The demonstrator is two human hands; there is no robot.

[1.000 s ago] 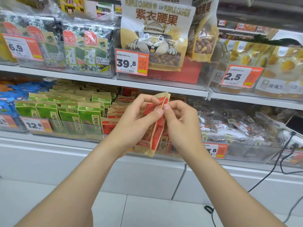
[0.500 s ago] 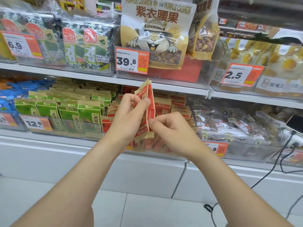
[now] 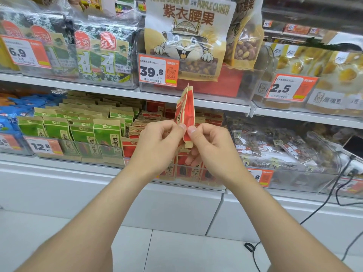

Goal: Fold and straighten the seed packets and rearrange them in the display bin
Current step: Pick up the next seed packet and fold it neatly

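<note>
Shelf (image 3: pixel 117 93) behind, my left hand (image 3: pixel 159 142) and right hand (image 3: pixel 208 146) pinch the red packet (image 3: pixel 185 112) upright, tip at twelve o'clock, to crease it.

We hold both bare forearms raised, converging | left grip (image 3: pixel 157 146) thumb-pinches red packet (image 3: pixel 186 107) | right grip (image 3: pixel 212 146) pinches it too, thumb tips side by side

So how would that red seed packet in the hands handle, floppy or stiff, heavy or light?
Probably light: the left hand and right hand hold the red seed packet by fingertip pinches alone. Likely fairly stiff: its upper part stands upright above the pinch without drooping. Its lengthwise fold suggests it creases easily.
</note>
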